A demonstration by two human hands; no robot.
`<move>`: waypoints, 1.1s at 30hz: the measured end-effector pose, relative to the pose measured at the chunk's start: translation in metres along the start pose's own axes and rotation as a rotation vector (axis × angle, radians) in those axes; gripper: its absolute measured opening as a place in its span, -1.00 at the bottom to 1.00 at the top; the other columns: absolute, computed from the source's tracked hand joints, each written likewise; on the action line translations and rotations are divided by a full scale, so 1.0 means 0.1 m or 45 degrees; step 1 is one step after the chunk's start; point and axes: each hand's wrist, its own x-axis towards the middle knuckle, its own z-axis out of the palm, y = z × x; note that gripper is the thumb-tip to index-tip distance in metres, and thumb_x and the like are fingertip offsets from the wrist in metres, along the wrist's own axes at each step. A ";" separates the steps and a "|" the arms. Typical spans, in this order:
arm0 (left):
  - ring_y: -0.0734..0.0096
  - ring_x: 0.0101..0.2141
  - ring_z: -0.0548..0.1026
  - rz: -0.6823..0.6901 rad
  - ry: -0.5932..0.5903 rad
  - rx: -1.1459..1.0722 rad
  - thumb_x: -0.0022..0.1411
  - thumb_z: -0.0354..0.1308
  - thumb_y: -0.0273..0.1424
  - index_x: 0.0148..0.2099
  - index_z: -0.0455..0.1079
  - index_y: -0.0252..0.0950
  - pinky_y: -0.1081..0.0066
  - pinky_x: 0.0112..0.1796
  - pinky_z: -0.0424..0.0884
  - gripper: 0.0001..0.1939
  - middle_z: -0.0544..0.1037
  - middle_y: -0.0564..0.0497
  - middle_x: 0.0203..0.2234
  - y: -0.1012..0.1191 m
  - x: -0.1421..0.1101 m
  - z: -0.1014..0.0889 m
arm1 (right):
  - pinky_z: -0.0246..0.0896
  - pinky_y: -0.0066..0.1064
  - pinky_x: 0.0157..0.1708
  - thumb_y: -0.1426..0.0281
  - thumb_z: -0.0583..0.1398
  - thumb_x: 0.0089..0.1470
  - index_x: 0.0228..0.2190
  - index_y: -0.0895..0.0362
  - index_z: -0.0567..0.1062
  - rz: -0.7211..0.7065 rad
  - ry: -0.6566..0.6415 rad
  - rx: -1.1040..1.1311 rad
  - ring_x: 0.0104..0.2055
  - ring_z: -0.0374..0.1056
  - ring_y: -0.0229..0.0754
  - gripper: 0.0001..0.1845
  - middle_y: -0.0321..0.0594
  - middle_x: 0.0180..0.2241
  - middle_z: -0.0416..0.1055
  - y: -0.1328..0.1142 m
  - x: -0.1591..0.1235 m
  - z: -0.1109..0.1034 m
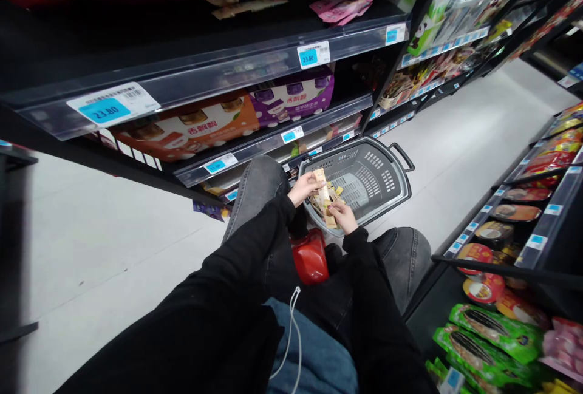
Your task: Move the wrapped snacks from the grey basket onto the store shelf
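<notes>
My left hand (304, 188) pinches the upper end of a slim beige stick packet (323, 197). My right hand (345, 217) has its fingers closed at the lower end of the packet, where it may also touch others beneath. Both hands are over the near end of a grey plastic shopping basket (385, 212) on the floor. Several more beige and yellow packets (337, 191) lie loosely inside that end of the basket, partly covered by my hands. A shiny red object (310, 257) sits between my legs, just below the basket; its kind is unclear.
Black shelves with a price-tag rail (228, 72) stand at left. Lower down are an orange carton (195, 127) and a purple carton (296, 98). Pink packets (340, 6) lie on the upper shelf. Green bags (483, 345) and cup tubs (483, 288) fill the right shelf. A pale floor aisle (473, 115) runs between.
</notes>
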 end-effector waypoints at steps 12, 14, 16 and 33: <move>0.42 -0.48 0.51 0.057 -0.017 0.022 -0.19 0.36 -0.40 -0.30 0.25 -0.36 0.45 -0.41 0.40 -0.59 0.53 -0.01 -0.50 -0.03 0.01 -0.01 | 0.21 -0.44 -0.51 0.24 0.31 -0.34 -0.56 0.12 0.41 -0.119 0.060 -0.107 -0.56 0.29 -0.29 -0.73 -0.36 -0.64 0.36 -0.02 -0.04 0.10; 0.39 -0.47 0.52 0.062 0.000 0.002 -0.19 0.36 -0.42 -0.29 0.23 -0.35 0.42 -0.41 0.42 -0.57 0.53 -0.01 -0.50 -0.02 0.00 -0.01 | 0.22 -0.44 -0.49 0.27 0.34 -0.40 -0.55 0.12 0.40 -0.119 0.031 -0.098 -0.57 0.29 -0.31 -0.70 -0.37 -0.64 0.37 -0.02 -0.04 0.11; 0.36 -0.45 0.52 0.084 0.021 -0.036 -0.19 0.36 -0.43 -0.27 0.21 -0.33 0.40 -0.41 0.43 -0.56 0.52 0.01 -0.51 0.00 -0.01 -0.02 | 0.21 -0.46 -0.53 0.28 0.37 -0.45 -0.59 0.11 0.37 -0.109 0.006 -0.128 -0.60 0.27 -0.32 -0.67 -0.39 -0.66 0.35 -0.01 -0.04 0.10; 0.29 -0.36 0.55 0.022 0.099 -0.142 0.05 0.19 -0.51 -0.09 0.20 -0.35 0.22 -0.27 0.46 -0.64 0.51 -0.15 -0.25 0.10 -0.03 -0.01 | 0.19 -0.35 -0.27 0.22 0.20 -0.06 -0.41 0.14 0.45 -0.385 0.332 -1.263 -0.31 0.33 -0.13 -0.76 -0.12 -0.40 0.43 -0.10 -0.16 0.06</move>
